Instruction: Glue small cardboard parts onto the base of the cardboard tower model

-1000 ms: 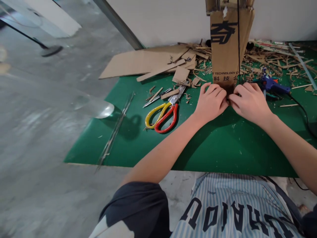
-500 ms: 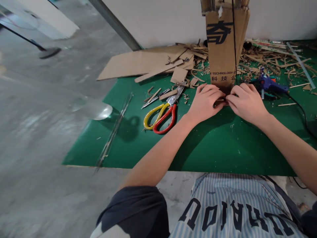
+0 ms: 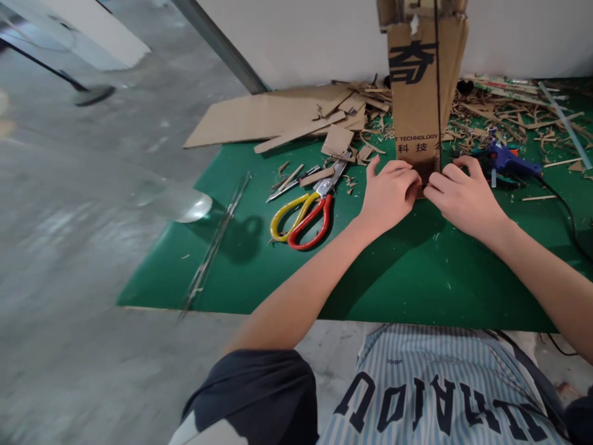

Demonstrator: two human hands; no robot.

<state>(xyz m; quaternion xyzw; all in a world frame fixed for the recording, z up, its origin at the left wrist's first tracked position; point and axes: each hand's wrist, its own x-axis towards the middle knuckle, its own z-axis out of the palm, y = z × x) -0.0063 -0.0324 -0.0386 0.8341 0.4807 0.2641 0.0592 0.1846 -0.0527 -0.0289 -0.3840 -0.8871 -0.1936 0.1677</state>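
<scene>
A tall cardboard tower (image 3: 416, 102) with printed lettering stands on the green mat. Down its front hangs a black cord (image 3: 438, 93), whose lower end disappears behind my fingers. My left hand (image 3: 388, 193) is at the left of the tower's base, thumb and fingertips pinched together and index finger raised a little. From the right, my right hand (image 3: 461, 193) meets it with its fingertips closed, almost touching the left ones. Whatever small thing lies between the fingertips is hidden.
Scissors (image 3: 309, 217) with yellow and red handles lie left of my hands, near a craft knife (image 3: 293, 184). Thin wires (image 3: 215, 244) cross the mat's left side. A blue glue gun (image 3: 512, 159) rests at right. Cardboard scraps (image 3: 500, 114) cover the back; a clear cup (image 3: 188, 207) stands left.
Both hands stay at the tower's base. The left fingers have shifted slightly, and the dark bit seen under them is now hidden. The right index finger has lifted a little.
</scene>
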